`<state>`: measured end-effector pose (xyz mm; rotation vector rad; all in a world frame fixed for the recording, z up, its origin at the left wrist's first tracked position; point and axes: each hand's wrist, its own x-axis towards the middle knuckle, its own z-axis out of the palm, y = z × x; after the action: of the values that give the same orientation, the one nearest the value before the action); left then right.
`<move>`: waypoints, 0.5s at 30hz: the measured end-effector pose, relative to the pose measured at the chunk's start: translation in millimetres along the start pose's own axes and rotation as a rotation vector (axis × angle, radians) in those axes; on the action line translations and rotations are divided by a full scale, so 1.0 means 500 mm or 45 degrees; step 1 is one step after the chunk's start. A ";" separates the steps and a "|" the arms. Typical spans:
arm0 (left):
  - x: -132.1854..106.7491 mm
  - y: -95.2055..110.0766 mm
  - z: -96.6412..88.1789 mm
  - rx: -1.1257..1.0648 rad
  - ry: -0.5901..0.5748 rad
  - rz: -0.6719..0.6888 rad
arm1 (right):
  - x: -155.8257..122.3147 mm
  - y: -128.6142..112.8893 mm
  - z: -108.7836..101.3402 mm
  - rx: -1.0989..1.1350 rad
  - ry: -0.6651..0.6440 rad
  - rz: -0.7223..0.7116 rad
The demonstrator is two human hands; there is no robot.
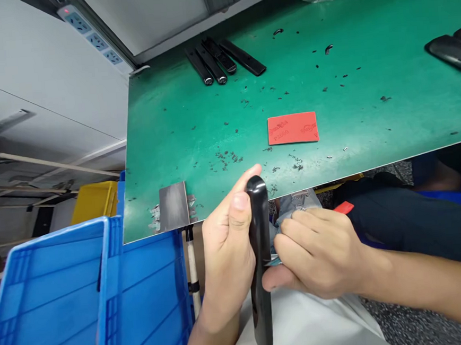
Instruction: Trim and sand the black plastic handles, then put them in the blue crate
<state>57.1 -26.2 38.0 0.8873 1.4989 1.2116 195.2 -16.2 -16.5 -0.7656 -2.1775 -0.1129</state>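
My left hand [226, 242] is wrapped round a long glossy black plastic part [260, 260], held upright on edge below the front edge of the green bench mat [194, 122]. My right hand [314, 253] is closed in a pinch on a small blade-like tool [272, 262], pressed against the right side of the black part about halfway down. A grey cloth [295, 204] lies just behind my right hand's fingers. A red sandpaper sheet [293, 129] rests on the mat above both hands.
Several black parts [221, 60] lie at the mat's far side, more black parts [454, 51] at the right edge. Black shavings are scattered over the mat. A blue crate [65, 302] stands at lower left, a yellow bin [95, 200] behind it. A power strip [90, 34] hangs top left.
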 end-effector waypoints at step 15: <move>0.000 -0.007 0.008 0.010 0.038 0.008 | -0.017 -0.010 0.000 -0.026 -0.012 0.050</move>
<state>61.1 -26.1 34.3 0.8830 1.5268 1.2292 196.6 -24.4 -21.5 -0.8213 -2.1725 -0.1117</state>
